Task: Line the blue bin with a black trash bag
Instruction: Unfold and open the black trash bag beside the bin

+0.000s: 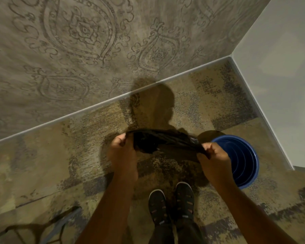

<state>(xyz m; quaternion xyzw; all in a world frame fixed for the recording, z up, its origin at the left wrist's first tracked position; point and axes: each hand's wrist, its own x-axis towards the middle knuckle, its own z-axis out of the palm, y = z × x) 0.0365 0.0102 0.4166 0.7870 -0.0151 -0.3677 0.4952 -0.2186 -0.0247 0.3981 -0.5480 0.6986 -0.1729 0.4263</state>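
Right now I see my left hand (122,150) and right hand (213,156), both fisted on the black trash bag (163,141), stretched between them above the carpet (63,155); the blue bin (243,161) stands just beside my right hand.

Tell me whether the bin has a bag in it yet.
Not yet. The bin stands upright and unlined, its blue ribbed inside bare. The bag is bunched between both hands, left and right, beside the bin.

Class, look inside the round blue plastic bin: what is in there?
The round blue plastic bin shows only bare ribbed walls, with no liner. The right hand covers its near left rim.
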